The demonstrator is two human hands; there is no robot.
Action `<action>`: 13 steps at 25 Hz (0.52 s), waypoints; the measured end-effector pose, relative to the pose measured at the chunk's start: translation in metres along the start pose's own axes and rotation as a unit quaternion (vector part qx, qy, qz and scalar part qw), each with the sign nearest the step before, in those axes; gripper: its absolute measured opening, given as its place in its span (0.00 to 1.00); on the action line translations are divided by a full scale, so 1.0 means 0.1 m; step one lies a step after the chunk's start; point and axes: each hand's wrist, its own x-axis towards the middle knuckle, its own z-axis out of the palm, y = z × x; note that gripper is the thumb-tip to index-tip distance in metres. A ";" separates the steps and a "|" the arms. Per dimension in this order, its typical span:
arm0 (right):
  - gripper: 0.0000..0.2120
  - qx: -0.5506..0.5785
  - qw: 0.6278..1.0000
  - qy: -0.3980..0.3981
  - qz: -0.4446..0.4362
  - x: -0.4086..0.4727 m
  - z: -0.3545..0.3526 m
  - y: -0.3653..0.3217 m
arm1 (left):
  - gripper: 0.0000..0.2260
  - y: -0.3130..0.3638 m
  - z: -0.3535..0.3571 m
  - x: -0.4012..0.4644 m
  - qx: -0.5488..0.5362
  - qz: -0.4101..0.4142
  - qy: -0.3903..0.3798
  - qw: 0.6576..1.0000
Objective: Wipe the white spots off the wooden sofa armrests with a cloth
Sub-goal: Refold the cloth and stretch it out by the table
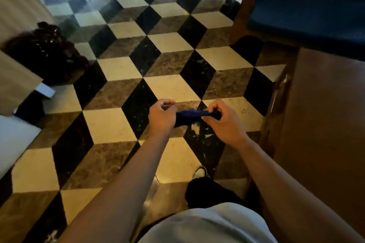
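Overhead, looking down: both arms reach out over the floor (pixel 110 124), tiled in a cube pattern of cream, black and brown marble.

Cloth (pixel 190 117): dark blue, bunched into a short roll, held in the air between the 2 hands, above the tiles and touching no furniture.

Left hand (pixel 162 115): fingers curled round the cloth's left end, thumb side up.

Right hand (pixel 224 119): fingers pinching the cloth's right end, knuckles toward the camera.

Sofa (pixel 308 12): upper right, dark blue seat cushion in a wooden frame; a wooden upright of the frame (pixel 240 12) runs down its left edge. Any white spots on it are too small or blurred to tell.

Wooden cabinet surface (pixel 324 108): right side, broad and brown, near the right forearm.

Dark glossy bag (pixel 47 49): left, on the floor against a pale wall.

Shoe (pixel 199 171): 1 white toe shows below the hands, with a dark trouser leg behind it.
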 end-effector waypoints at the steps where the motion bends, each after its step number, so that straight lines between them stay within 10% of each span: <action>1: 0.13 0.011 1.000 0.002 0.000 0.28 -0.14 -0.05 | 0.06 0.19 0.12 0.22 0.077 0.040 -0.030 0.996; 7: 0.19 0.179 0.979 0.085 0.051 1.68 -1.05 -0.37 | 0.25 1.06 0.80 1.23 0.115 0.158 -0.311 0.930; 13: 0.25 0.209 0.969 0.058 0.117 3.05 -2.02 -0.12 | 0.29 1.71 1.92 2.40 0.035 0.101 -0.560 0.822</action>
